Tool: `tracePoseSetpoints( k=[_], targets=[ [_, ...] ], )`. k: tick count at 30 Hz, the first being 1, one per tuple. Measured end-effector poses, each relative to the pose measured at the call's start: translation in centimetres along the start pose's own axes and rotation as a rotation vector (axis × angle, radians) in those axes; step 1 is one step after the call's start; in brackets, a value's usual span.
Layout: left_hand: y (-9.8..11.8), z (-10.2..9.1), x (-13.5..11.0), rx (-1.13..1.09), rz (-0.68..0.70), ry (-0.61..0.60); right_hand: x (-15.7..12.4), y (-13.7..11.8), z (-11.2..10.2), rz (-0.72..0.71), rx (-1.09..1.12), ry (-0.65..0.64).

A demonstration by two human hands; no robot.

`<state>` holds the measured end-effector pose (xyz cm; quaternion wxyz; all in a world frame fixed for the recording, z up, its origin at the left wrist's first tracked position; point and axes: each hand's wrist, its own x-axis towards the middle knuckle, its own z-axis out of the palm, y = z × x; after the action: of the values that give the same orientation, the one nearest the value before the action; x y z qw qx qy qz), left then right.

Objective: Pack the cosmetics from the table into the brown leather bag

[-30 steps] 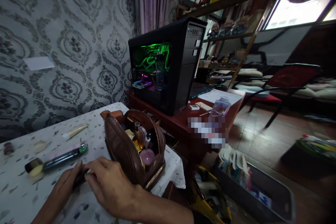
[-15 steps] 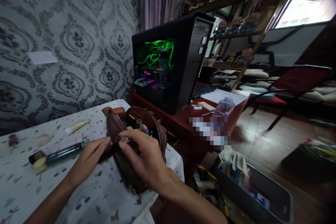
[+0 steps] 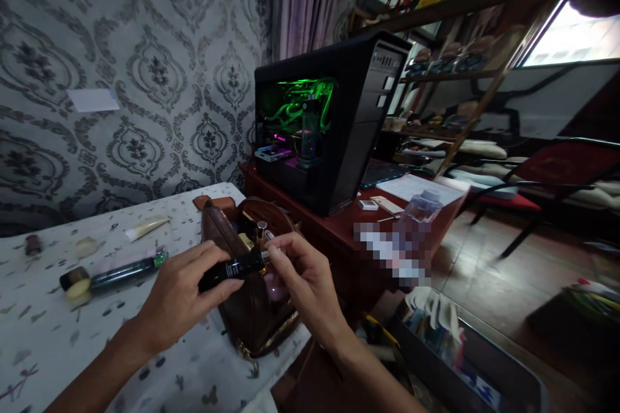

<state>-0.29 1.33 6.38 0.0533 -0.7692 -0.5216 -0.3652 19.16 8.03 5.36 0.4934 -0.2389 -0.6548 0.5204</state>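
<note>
A black tube [image 3: 235, 269] is held above the open brown bag [image 3: 238, 317] on the counter [image 3: 48, 342]: the left hand [image 3: 181, 287] clasps it, the right hand [image 3: 306, 277] pinches its end. The step seems to be working that end, calling for steady support.

The tube [image 3: 232, 269] looks like glossy plastic. The bag [image 3: 231, 300], near the right edge of the bench [image 3: 165, 211], looks like leather with a soft sheen; its zip [image 3: 282, 330] is shiny metal. The tablecloth [image 3: 53, 345] appears matt.
</note>
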Motion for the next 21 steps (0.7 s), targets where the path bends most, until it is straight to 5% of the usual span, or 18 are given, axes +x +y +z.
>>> tracePoseSetpoints(
  k=[11,21],
  targets=[
    [0.4,0.5,-0.6,0.271,0.202,0.130,-0.6,-0.5,0.0,0.024,0.043,0.024],
    [2.3,-1.4,-0.2,-0.321,-0.195,-0.293,-2.6,-0.7,-1.9,-0.274,-0.178,-0.094]
  ],
)
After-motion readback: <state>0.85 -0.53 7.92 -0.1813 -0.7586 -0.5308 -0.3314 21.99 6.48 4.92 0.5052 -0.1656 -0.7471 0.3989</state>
